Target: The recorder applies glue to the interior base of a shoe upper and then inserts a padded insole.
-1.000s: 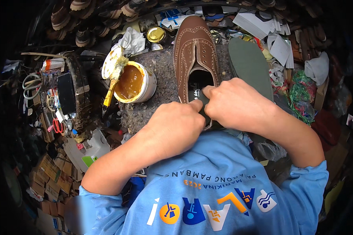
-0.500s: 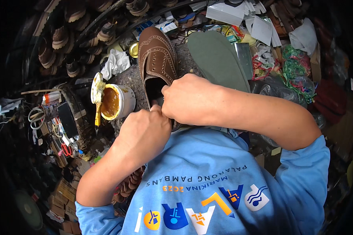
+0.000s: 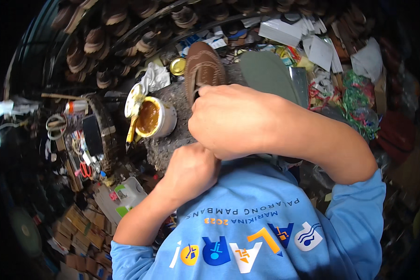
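A brown wingtip shoe point(image 3: 205, 60) with pale stitching lies on the dark, rough work block point(image 3: 182, 140), toe pointing away from me. My right hand point(image 3: 235, 121), fingers curled and closed, covers most of the shoe's opening and back part. Close against it, nearer my body, is my left hand point(image 3: 193, 165), closed like a fist by the shoe's heel end. The hands hide the heel and whatever their fingertips pinch. To the right of the shoe lies a flat grey-green, sole-shaped piece point(image 3: 266, 70), partly under my right forearm.
Left of the shoe stands a white tub point(image 3: 169, 119) of amber glue, with a yellow-handled brush point(image 3: 131, 130) at its rim. A crumpled white cloth point(image 3: 155, 78) and a gold lid point(image 3: 177, 66) lie beyond it. Racked shoes point(image 3: 147, 42) line the back; scraps crowd the right.
The view has shifted, so the block and shoe appear farther right and lower. My right hand has come across the shoe's opening, now mostly covered. Both hands remain closed.
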Demonstrator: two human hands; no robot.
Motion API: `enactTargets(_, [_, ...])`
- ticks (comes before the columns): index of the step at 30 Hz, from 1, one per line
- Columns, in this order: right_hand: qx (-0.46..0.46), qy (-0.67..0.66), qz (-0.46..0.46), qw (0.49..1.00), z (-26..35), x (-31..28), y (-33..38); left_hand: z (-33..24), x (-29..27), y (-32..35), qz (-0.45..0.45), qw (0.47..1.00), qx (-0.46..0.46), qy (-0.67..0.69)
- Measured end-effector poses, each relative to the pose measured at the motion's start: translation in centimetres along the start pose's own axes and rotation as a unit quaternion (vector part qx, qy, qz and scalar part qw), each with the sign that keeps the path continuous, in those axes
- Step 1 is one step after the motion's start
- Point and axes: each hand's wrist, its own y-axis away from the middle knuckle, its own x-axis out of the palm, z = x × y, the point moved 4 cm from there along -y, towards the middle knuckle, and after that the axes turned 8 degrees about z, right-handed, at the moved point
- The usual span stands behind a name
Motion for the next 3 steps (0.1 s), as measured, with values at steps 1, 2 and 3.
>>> enactTargets(1, [-0.001,0.003,-0.054,0.999,0.3,0.0,-0.5,-0.2,0.3,0.7,-0.07,0.997,0.025,-0.005])
enactTargets(2, [-0.004,0.005,-0.108,0.994,0.8,-0.2,-1.2,-0.3,0.5,1.3,-0.107,0.993,0.058,-0.002])
enactTargets(3, [0.046,0.013,-0.006,0.999,0.9,-0.4,-1.9,-0.1,0.7,1.5,-0.101,0.987,0.122,0.003])
